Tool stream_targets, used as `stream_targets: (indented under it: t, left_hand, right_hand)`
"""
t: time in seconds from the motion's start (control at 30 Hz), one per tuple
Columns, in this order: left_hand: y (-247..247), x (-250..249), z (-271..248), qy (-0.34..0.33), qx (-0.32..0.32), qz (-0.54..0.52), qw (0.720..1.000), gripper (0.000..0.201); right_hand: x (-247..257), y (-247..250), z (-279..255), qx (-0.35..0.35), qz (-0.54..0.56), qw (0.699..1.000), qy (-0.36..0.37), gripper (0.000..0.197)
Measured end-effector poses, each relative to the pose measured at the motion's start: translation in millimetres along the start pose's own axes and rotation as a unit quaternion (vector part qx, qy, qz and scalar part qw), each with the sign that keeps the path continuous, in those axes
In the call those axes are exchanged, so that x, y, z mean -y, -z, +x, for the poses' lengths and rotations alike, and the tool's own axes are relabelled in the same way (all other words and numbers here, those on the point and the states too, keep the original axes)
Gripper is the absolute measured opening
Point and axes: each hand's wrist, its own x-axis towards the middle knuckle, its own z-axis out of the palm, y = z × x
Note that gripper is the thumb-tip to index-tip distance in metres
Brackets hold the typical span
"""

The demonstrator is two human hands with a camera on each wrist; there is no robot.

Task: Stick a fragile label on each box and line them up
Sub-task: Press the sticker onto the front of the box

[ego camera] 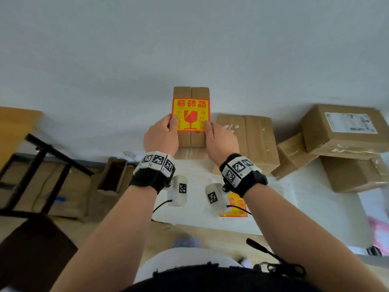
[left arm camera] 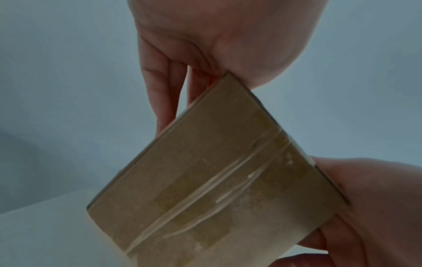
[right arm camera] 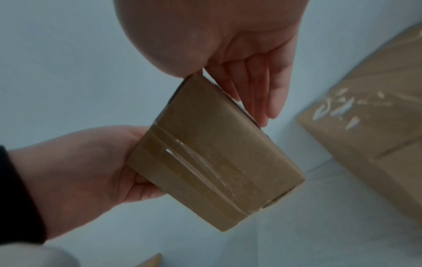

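1. The small brown cardboard box sealed with clear tape (ego camera: 191,121) is held up off the white surface (ego camera: 305,211), in front of the person, between both hands.
2. The left hand (ego camera: 161,137) grips its left side: thumb on the front face, fingers (left arm camera: 160,101) stretched along the back.
3. The right hand (ego camera: 221,140) grips the right side the same way, thumb at the label's edge.
4. A red-and-yellow square fragile label (ego camera: 190,114) already sits on the front face, across the taped seam.
5. The box looks light and stiff; its taped faces may be slick, so the bare cardboard sides are probably the surest hold.
6. Larger brown cardboard boxes (ego camera: 248,140) wait unlabelled on the right, and a spare fragile label (ego camera: 236,205) lies on the surface.
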Motion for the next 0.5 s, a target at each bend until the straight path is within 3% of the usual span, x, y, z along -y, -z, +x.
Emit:
stream_targets:
  t: [0.23,0.4,0.5]
  left_hand:
    - [-26.3,56.3,30.9,0.017,0.128,0.001,0.992,0.042]
    - [-61.1,79.8,43.6,0.065,0.161,-0.041,0.984,0.055]
    - [-81.5,91.2,45.8,0.078,0.195,-0.038,0.977,0.050]
  right_hand:
    - [-5.5,-60.3,27.2,0.055,-0.015,0.998,-0.035,0.047]
    - [-19.8,-88.9,42.5,0.102,-0.030,0.992,-0.069,0.043]
    - [-31.4,-100.9,45.3,0.139,-0.036,0.985,-0.092,0.039]
